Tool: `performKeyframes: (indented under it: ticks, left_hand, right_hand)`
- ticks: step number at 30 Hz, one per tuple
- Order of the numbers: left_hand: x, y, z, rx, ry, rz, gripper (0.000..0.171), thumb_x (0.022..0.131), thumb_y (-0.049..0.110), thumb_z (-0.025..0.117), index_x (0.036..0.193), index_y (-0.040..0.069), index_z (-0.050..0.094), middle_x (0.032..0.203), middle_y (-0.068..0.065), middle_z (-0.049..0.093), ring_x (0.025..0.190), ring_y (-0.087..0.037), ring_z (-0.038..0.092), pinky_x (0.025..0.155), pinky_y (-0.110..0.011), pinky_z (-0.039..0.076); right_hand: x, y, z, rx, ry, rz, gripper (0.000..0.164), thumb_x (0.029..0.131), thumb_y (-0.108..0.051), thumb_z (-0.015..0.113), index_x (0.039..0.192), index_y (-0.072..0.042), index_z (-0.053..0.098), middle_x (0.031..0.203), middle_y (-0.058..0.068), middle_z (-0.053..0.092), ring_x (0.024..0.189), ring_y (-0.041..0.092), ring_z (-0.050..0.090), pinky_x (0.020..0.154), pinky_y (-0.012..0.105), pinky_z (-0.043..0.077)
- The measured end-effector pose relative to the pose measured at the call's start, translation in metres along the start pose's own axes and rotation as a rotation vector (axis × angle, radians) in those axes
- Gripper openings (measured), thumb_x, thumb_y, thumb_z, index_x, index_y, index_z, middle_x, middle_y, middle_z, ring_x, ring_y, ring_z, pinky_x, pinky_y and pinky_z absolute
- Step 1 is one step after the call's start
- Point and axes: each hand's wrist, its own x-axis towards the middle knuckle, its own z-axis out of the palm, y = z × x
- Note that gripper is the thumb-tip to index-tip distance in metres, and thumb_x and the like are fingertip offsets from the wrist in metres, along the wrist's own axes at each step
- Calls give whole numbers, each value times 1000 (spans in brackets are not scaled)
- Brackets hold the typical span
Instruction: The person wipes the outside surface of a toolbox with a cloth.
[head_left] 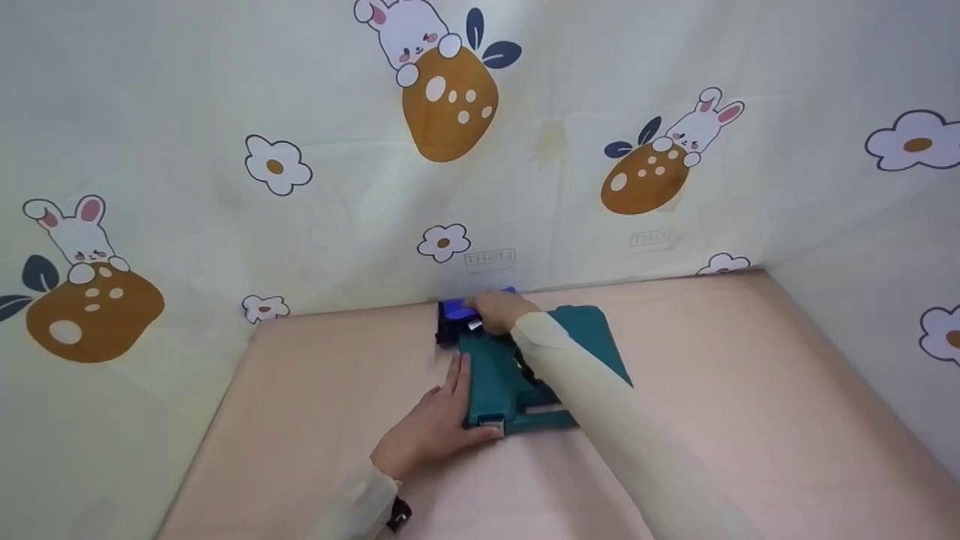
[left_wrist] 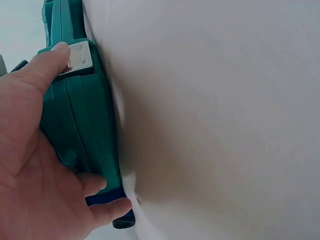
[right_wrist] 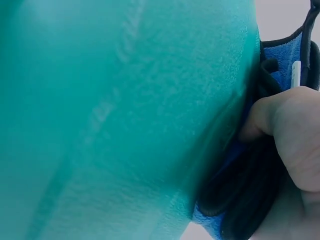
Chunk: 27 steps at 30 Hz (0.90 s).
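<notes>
A green plastic carrying case (head_left: 491,379) with a moulded handle lies flat on the covered table. My left hand (head_left: 435,424) rests along its left side, fingers extended against the edge. In the left wrist view the left thumb (left_wrist: 47,62) touches the case's silvery latch (left_wrist: 80,57). My right hand (head_left: 501,309) reaches across to the far end and grips a folded blue cloth item with black trim (head_left: 452,309). In the right wrist view, the right thumb (right_wrist: 262,117) presses into the black-edged folds (right_wrist: 250,180), close against the case wall; a small white tag (right_wrist: 296,74) shows above it.
The table (head_left: 337,375) has a plain pinkish cover. Pale fabric walls (head_left: 337,225) printed with rabbits and flowers enclose its back and sides, and the blue item lies close to the back wall. My right sleeve (head_left: 622,420) hides part of the case.
</notes>
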Motion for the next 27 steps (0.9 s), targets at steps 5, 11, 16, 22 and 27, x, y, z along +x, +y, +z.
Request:
performKeyframes:
  ticks: [5,11,16,22,27]
  left_hand:
    - [-1,2,-1,18,-7,-21,125,84,79,58,162,7,-9,167,-17,-9,143,-42,33,114,-59,24]
    - [-2,6,-2,70,-10,-29,125,83,81,55,162,7,-7,168,-17,-5,147,-36,27,113,-60,24]
    - [-2,9,-2,90,-15,-58,125,82,83,54,163,8,-6,168,-15,-4,148,-35,24,113,-60,25]
    - [-2,13,-2,95,-20,-78,124,82,82,55,163,9,-5,168,-15,-3,145,-38,32,113,-60,27]
    - [-4,16,-3,131,-16,-83,123,84,80,55,163,7,-5,168,-14,-5,142,-38,38,113,-58,27]
  right_hand:
    - [2,3,0,5,-9,20,49,105,-4,53,151,-18,52,149,7,52,137,27,46,112,51,34]
    - [3,10,-2,5,-9,47,49,104,-3,54,150,-19,53,145,7,55,127,26,53,110,52,36]
    - [1,15,-4,-9,-31,67,53,104,-4,55,154,-20,48,149,7,51,131,26,50,112,51,33]
    - [-6,26,-8,-2,-39,86,50,104,-7,56,152,-20,51,146,6,54,122,27,54,111,53,34]
    - [-10,36,-13,-18,-38,80,44,103,-4,57,146,-14,57,136,9,60,112,28,57,105,49,43]
